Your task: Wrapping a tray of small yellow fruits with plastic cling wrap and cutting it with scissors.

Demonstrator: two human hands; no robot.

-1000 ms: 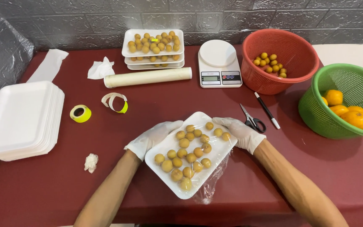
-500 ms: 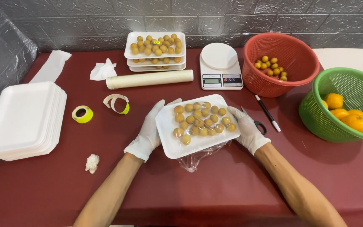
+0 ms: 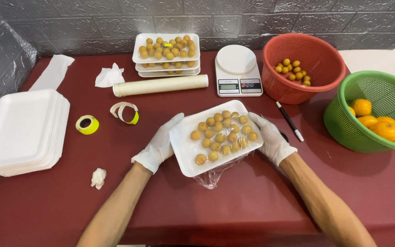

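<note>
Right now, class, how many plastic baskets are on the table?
2: a red basket of small yellow fruits at the back right, and a green basket of oranges beside it at the right edge.

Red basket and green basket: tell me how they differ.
The red basket holds many small yellow-brown round fruits; the green basket holds a few far larger oranges. The red basket stands farther back, next to the scale; the green basket is nearer, at the table's right edge, partly cut off by the frame. Both are round perforated plastic baskets.
</note>
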